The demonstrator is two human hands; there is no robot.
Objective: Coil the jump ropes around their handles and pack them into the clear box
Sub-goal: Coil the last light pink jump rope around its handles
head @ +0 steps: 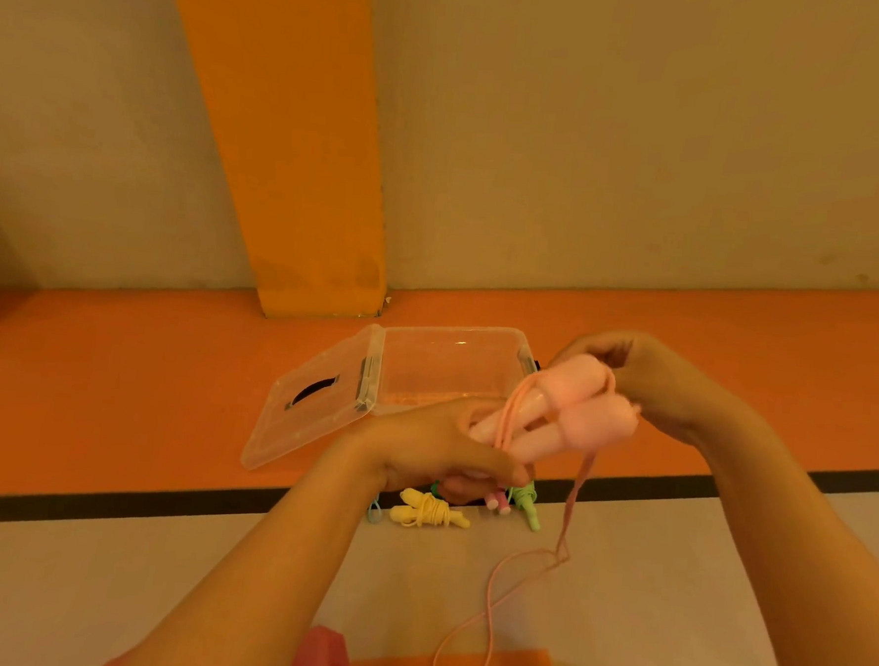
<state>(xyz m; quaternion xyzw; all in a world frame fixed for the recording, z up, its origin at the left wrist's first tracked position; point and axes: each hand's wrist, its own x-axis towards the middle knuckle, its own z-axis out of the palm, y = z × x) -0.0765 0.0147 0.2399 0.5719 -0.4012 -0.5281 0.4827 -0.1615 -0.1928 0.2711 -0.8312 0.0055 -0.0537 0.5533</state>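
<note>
My left hand (445,451) grips the lower ends of two pink jump rope handles (571,413) held side by side. My right hand (635,381) pinches the pink rope at the handles' upper ends. The loose pink rope (504,594) hangs down and loops on the floor. The clear box (450,369) stands open on the orange floor behind my hands, its lid (315,402) folded out to the left. A coiled yellow jump rope (429,512), a green handle (527,503) and a small pink piece (496,502) lie on the floor below my left hand.
A black stripe (159,506) separates the orange floor from the grey floor nearer me. A wall with an orange pillar (303,170) rises behind the box. Pink cloth (319,660) shows at the bottom edge.
</note>
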